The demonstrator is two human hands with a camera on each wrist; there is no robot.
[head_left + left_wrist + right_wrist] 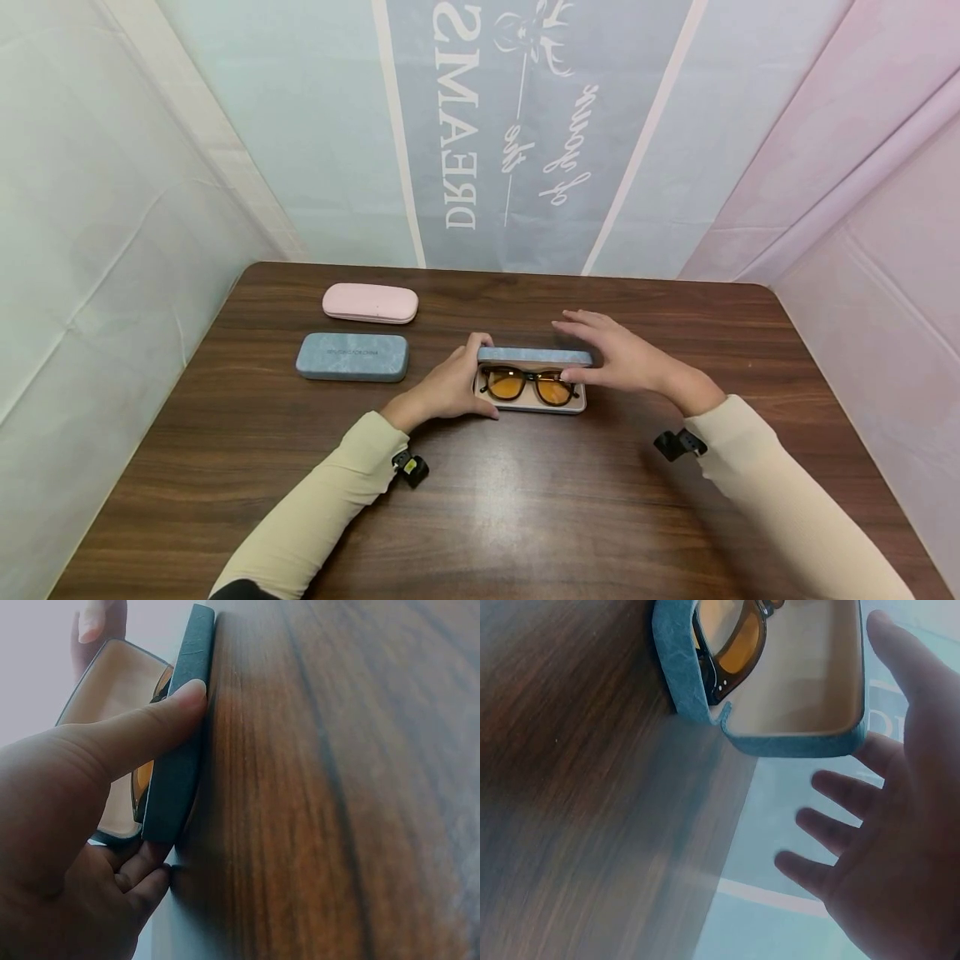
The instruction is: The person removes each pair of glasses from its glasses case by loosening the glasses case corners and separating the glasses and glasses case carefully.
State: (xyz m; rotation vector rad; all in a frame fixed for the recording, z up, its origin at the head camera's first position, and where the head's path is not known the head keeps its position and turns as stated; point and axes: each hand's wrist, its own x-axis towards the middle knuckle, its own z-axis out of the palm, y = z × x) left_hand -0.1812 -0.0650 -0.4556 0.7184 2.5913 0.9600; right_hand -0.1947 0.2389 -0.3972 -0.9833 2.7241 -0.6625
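Observation:
A blue glasses case (534,357) with a beige lining stands with its lid raised. Inside lie dark-framed glasses (507,384) with orange lenses. My left hand (448,386) grips the case's left end; in the left wrist view its thumb (146,731) presses the front wall of the case (180,769) while other fingers reach round the end. On the other side, my right hand (628,360) is spread beside the lid's right end. The right wrist view shows its fingers (847,793) loosely extended near the lid (802,745), holding nothing.
To the left on the brown wooden table (495,517) lies a closed blue glasses case (352,357) with lettering. Behind it is a closed pink glasses case (371,302). A printed cloth backdrop (345,167) rises at the table's far edge, with cloth walls on both sides.

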